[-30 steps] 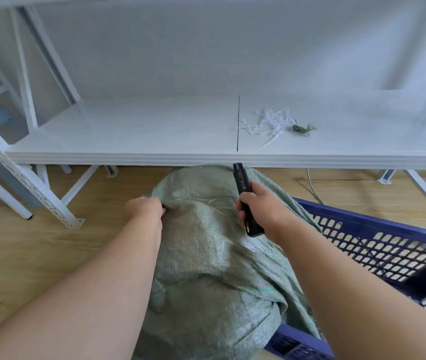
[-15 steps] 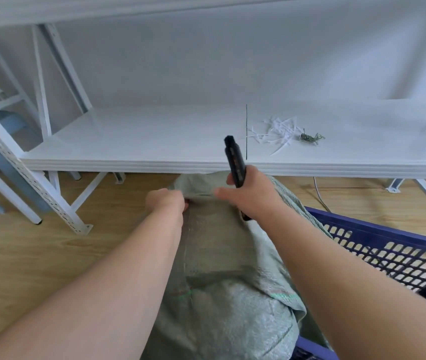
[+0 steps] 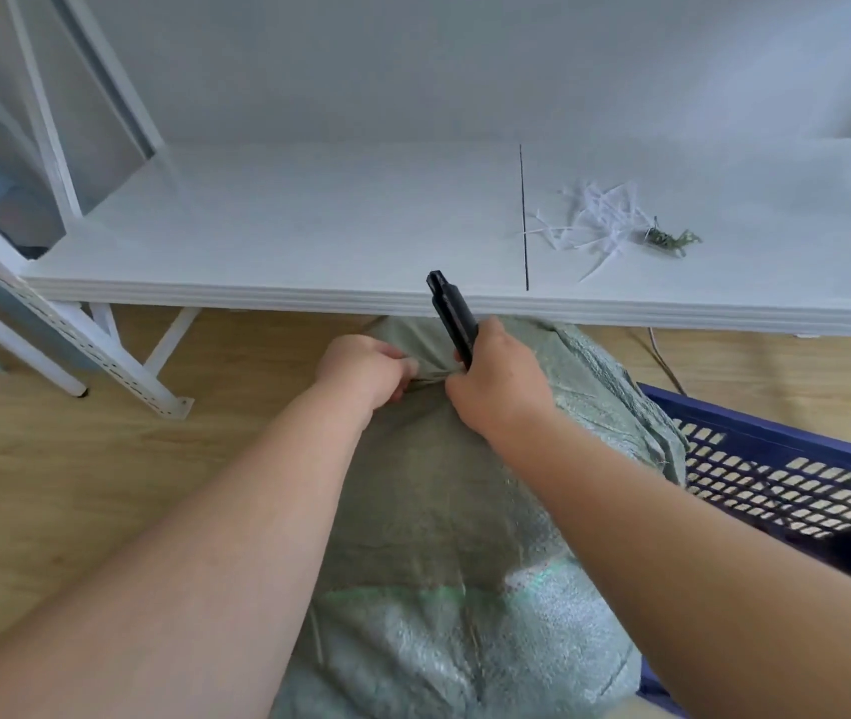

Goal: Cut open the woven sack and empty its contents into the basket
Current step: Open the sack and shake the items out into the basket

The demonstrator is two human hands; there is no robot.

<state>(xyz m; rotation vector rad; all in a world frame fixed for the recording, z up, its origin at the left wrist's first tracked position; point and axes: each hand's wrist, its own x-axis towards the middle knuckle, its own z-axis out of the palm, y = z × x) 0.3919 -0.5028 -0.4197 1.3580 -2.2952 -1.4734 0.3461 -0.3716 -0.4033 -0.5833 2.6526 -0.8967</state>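
Left hand (image 3: 366, 368), right hand (image 3: 498, 386) both clenched

floor: light wood planks (image 3: 50, 485) | wall: plain white (image 3: 413, 59) | furniture: low white shelf board (image 3: 283, 225), black seam line, on white perforated metal frame (image 3: 65, 324) | white shreds (image 3: 594, 220) lying on board | light: soft, even

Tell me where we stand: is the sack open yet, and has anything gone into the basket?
Done: the woven sack leans against the blue basket. In hand: the left hand and right hand pinch its top edge, the right also gripping the black cutter. No opening shows. Left: the cut and emptying; the visible basket corner looks empty.
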